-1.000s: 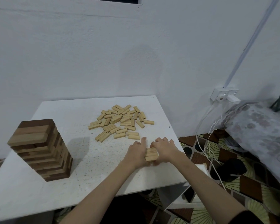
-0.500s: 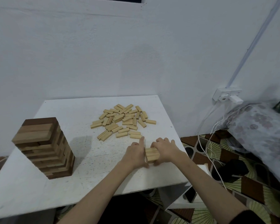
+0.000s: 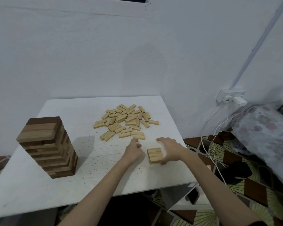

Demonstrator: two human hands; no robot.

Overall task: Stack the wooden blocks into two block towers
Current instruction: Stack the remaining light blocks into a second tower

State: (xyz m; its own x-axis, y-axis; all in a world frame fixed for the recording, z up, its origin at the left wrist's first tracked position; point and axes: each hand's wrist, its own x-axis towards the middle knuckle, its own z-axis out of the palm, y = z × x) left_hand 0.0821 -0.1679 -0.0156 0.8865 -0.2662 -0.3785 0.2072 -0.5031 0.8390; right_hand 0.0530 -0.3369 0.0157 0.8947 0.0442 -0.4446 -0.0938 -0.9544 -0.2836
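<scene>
A tall tower point(image 3: 49, 147) of dark and light wooden blocks stands on the left of the white table point(image 3: 23, 190). Near the table's right front lies a low stack of pale blocks point(image 3: 155, 155), three side by side on top. My right hand point(image 3: 170, 149) lies against its right side, fingers spread and relaxed, thumb at the front corner. My left hand point(image 3: 133, 151) hovers just left of the stack, apart from it, fingers loosely curled and holding nothing. A loose pile of several pale blocks point(image 3: 126, 121) lies behind both hands.
The table's right edge runs close to my right hand. A wall socket point(image 3: 230, 97) with white cables hangs at the right, above a patterned floor mat point(image 3: 235, 185). A flowered cushion point(image 3: 265, 132) lies at the far right.
Both hands pressed the low stack from either side before. My left hand has come off it and moved slightly left and away; my right hand has opened and eased back to the stack's right side.
</scene>
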